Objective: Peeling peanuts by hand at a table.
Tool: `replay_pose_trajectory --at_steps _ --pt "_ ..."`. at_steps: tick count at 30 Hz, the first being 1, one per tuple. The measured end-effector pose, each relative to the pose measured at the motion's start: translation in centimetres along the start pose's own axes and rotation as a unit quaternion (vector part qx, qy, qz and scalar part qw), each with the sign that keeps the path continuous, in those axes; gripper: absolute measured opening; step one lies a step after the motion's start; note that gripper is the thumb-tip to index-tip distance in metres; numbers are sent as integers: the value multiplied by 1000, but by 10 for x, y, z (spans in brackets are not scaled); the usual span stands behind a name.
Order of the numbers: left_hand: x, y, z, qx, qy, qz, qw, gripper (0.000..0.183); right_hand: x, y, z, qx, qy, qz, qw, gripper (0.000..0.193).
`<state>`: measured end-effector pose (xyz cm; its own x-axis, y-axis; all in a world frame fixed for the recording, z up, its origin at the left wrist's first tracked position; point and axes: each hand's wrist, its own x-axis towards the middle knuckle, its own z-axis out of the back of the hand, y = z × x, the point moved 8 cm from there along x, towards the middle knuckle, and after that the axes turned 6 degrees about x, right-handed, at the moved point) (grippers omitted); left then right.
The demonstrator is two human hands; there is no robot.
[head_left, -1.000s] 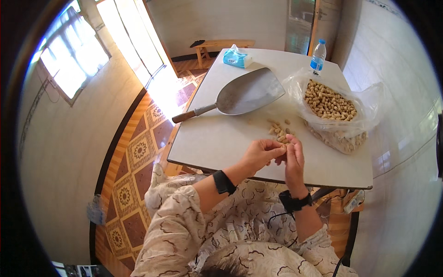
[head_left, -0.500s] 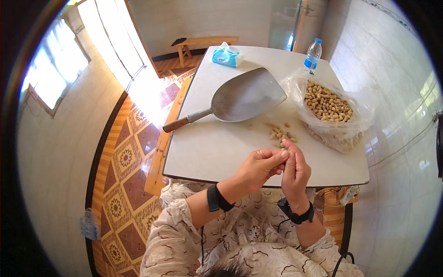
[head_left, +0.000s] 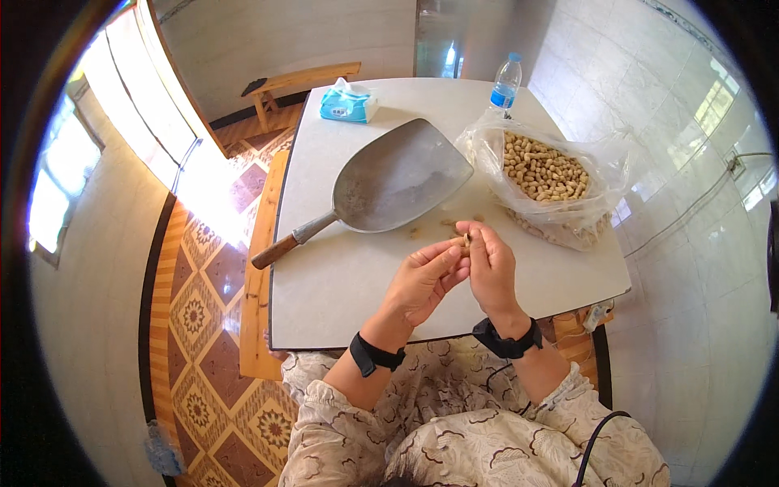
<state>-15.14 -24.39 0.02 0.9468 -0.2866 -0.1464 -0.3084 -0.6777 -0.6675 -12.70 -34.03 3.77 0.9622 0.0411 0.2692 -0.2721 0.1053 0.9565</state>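
Note:
My left hand [head_left: 425, 281] and my right hand [head_left: 493, 272] meet over the near part of the table. Pinched at their fingertips is a small peanut [head_left: 466, 242], mostly covered by the fingers. Just beyond the fingertips, a few loose peanuts [head_left: 449, 222] lie on the tabletop, partly hidden by my hands. To the right stands an open clear plastic bag [head_left: 607, 180] full of unshelled peanuts [head_left: 545, 169]. A large metal scoop [head_left: 402, 174] with a wooden handle [head_left: 274, 252] rests beyond my left hand and holds no peanuts.
On the far side of the white table [head_left: 357, 292] are a blue tissue pack [head_left: 347, 104] and a water bottle [head_left: 505, 84]. A wooden bench [head_left: 258, 300] runs along the table's left side, another bench [head_left: 308, 79] stands by the far wall. A cable [head_left: 596, 438] hangs by my right arm.
The whole view has shifted, so the table and its things sit further left. My hands, still together, have moved a little away from me and now cover more of the loose peanuts.

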Motion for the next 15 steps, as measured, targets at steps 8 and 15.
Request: replay_pose_trajectory --at_steps 8,15 --pt "7 7 14 -93 -13 18 995 21 10 -7 -7 -55 71 6 996 24" --pt "11 -9 47 -131 -35 -54 989 19 9 -41 5 -132 121 -84 980 25"
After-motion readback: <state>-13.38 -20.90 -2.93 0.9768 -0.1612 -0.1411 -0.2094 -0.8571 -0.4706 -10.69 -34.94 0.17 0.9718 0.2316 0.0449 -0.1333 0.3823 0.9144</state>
